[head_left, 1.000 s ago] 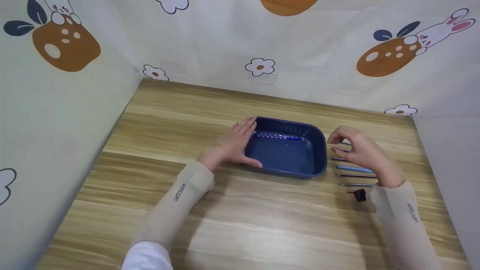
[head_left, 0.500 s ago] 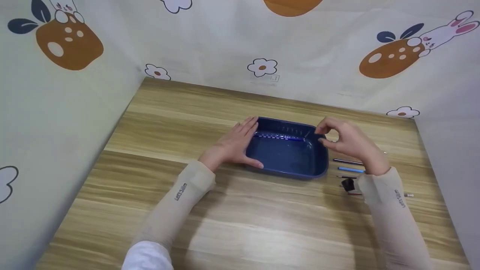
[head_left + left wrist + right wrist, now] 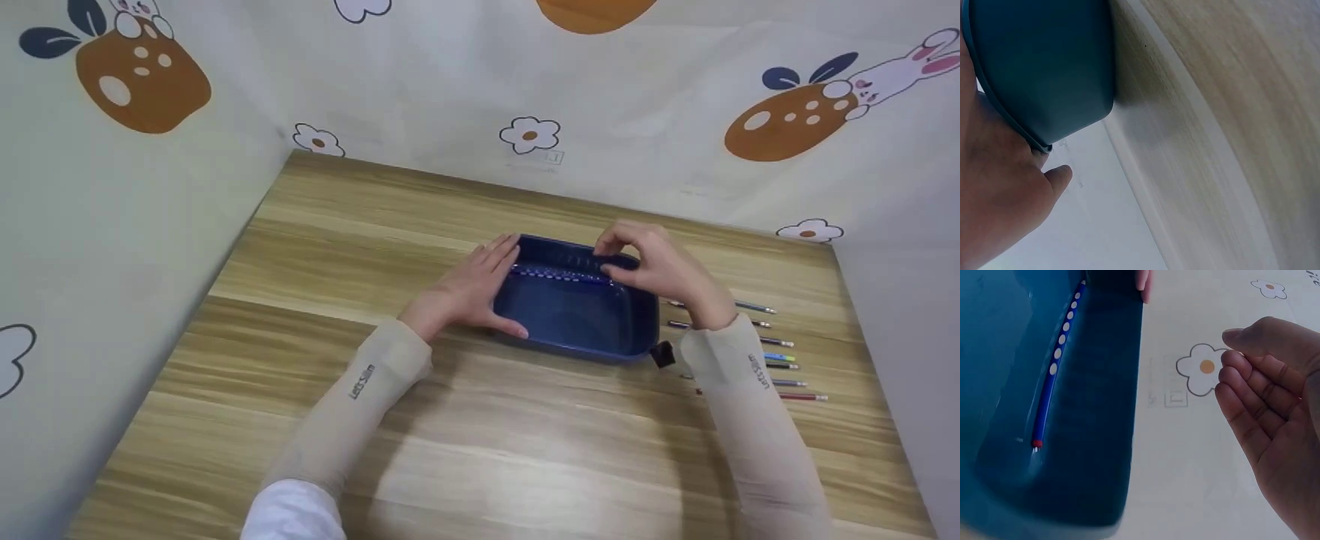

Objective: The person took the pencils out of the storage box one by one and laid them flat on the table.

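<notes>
A dark blue plastic bin [image 3: 570,319] stands on the wooden table. My left hand [image 3: 472,289] rests against its left end, fingers straight along the rim and thumb at the near corner. Inside, a blue pencil [image 3: 1057,371] with white dots and a red end lies along the far wall. My right hand [image 3: 656,262] is over the bin's right end, fingers loosely curved. The right wrist view shows a gap between thumb and index finger, with nothing held there.
Several pencils [image 3: 802,397] lie roughly parallel on the table [image 3: 420,450] right of the bin, partly hidden by my right forearm. A small black block [image 3: 662,354] sits at my right cuff. Printed white sheets [image 3: 420,90] wall the table's back and sides.
My right hand has moved left from over the pencils to the bin's right end, uncovering the pencils' right ends. The left hand has stayed on the bin.
</notes>
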Demonstrator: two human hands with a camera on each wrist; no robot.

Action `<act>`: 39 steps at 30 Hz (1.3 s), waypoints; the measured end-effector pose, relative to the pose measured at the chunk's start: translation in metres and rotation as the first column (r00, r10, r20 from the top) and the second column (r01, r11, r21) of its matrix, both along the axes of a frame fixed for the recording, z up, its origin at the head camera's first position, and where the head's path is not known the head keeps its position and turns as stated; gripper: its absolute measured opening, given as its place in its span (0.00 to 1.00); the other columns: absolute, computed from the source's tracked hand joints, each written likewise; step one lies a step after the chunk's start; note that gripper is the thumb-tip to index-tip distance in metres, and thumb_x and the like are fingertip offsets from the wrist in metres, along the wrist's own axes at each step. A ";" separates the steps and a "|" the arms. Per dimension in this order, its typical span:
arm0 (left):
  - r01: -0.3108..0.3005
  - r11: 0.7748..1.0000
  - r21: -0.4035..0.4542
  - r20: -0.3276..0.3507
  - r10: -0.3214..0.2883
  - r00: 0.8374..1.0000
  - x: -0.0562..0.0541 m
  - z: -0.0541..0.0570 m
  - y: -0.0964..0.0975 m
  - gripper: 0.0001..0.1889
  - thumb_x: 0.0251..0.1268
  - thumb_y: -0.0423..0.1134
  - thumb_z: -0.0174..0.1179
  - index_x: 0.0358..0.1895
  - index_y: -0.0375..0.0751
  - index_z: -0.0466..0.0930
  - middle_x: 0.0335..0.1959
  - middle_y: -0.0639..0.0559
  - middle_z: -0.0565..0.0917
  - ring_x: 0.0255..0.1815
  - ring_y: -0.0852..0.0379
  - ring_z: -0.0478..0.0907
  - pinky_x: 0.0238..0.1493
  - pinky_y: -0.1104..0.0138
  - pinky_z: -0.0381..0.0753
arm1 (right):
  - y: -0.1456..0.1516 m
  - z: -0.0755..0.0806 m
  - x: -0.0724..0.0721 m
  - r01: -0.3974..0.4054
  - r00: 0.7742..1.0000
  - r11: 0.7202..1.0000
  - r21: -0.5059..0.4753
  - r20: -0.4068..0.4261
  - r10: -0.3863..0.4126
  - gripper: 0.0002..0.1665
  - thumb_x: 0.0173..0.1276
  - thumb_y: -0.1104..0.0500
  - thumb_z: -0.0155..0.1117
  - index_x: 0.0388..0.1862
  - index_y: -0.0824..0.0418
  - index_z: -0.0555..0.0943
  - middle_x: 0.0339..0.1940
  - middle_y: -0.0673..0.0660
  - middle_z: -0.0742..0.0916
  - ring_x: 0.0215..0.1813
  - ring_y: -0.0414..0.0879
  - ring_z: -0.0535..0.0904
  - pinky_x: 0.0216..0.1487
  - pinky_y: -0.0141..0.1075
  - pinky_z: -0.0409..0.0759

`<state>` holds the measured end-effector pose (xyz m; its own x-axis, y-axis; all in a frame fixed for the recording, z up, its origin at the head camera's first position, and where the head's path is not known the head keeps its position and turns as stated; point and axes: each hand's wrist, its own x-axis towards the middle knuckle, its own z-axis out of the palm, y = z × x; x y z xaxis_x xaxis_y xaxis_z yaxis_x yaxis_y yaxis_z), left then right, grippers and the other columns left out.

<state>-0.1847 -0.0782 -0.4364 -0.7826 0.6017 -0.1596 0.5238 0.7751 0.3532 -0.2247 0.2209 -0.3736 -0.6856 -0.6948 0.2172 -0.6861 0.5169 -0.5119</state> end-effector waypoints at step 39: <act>-0.002 1.000 -0.001 -0.003 0.002 1.000 0.000 0.001 0.000 0.70 0.46 0.80 0.61 0.81 0.37 0.36 0.84 0.46 0.33 0.85 0.51 0.31 0.84 0.56 0.38 | -0.042 -0.044 -0.032 -0.086 0.985 0.995 0.047 0.156 0.078 0.18 0.60 0.64 0.73 0.49 0.65 0.83 0.47 0.61 0.89 0.52 0.54 0.86 0.58 0.47 0.84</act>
